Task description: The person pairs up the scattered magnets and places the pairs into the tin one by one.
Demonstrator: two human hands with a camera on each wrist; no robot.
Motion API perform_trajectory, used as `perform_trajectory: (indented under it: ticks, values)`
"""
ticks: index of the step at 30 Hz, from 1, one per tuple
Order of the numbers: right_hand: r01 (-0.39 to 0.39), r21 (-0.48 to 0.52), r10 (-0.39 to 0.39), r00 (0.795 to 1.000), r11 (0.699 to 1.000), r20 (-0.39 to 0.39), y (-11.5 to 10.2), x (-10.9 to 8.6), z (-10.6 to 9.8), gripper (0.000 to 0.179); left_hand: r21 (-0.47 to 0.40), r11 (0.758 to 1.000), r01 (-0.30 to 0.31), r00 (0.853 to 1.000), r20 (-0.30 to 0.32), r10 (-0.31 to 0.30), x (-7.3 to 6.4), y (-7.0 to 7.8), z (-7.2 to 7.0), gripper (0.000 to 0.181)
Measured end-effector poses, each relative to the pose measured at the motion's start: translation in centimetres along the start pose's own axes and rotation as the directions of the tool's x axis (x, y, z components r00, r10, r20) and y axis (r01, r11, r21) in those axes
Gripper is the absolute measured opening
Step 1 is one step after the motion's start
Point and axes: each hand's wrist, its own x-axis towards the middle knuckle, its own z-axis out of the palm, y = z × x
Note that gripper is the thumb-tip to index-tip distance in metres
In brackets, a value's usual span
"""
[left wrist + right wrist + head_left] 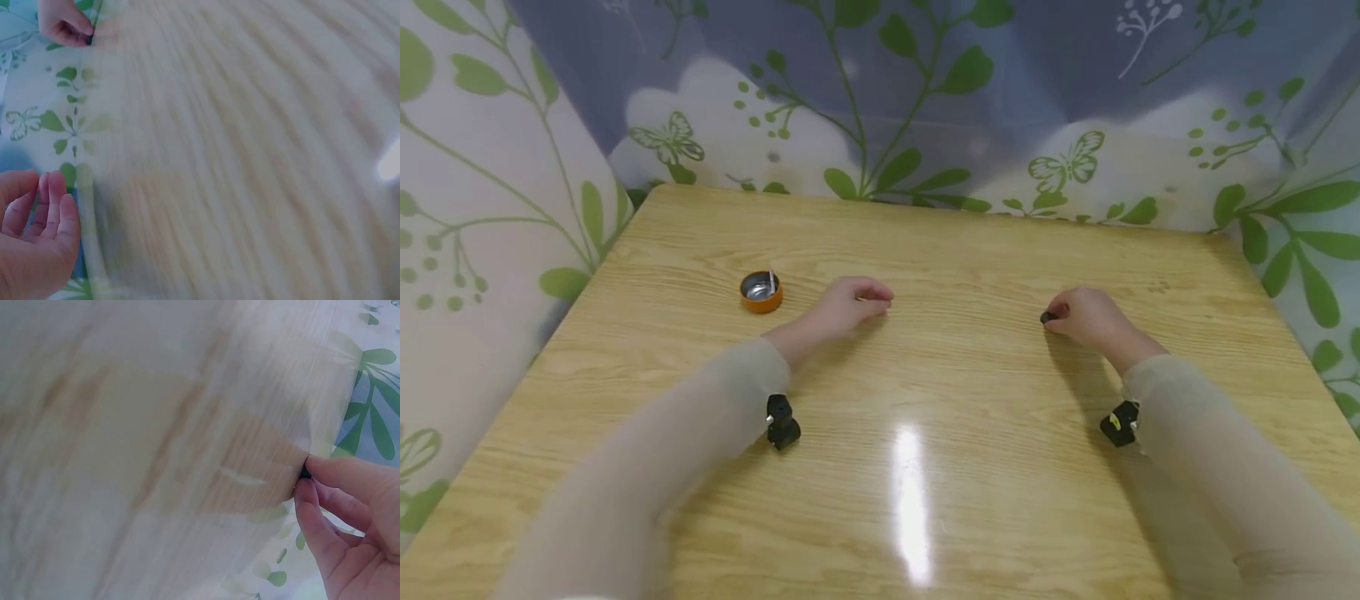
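Note:
Between thumb and fingertips my right hand (pixel 1086 317) pinches a small black object (pixel 1047 317) over the right part of the table. In the right wrist view most of that black object (pixel 305 470) is covered by the fingers, so its kind cannot be made out. My left hand (pixel 850 304) is held over the middle left of the table, fingers loosely bent and nothing in them, as the left wrist view also shows. To its left stands a small round orange bowl (pixel 762 305) with a shiny metal inside; a thin white piece (pixel 771 282) leans in it.
The wood-grain table (pixel 970 400) has a bright light reflection near its front. A curtain (pixel 910 100) with leaves and butterflies hangs along the back and both sides. Small black devices (pixel 782 422) are strapped at both wrists.

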Motion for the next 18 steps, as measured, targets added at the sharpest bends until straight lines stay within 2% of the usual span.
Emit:
perform_trajectory:
  ticks: [3,9,18]
  values:
    - [-0.003,-0.004,0.003,1.0,1.0,0.007,0.1,0.0,0.0,0.026,0.043,0.999,-0.001,1.0,-0.004,0.001,-0.6,-0.6,-0.8,0.024]
    - [-0.008,0.013,0.008,1.0,1.0,0.001,0.2,0.1,0.1,0.024,0.051,0.999,-0.005,1.0,0.009,0.005,-1.7,-1.6,-2.3,0.029]
    - [-0.027,-0.005,0.027,1.0,1.0,0.003,-0.3,0.2,0.1,0.022,0.079,0.995,0.067,0.998,0.008,-0.068,-4.1,-2.3,-4.6,0.033]
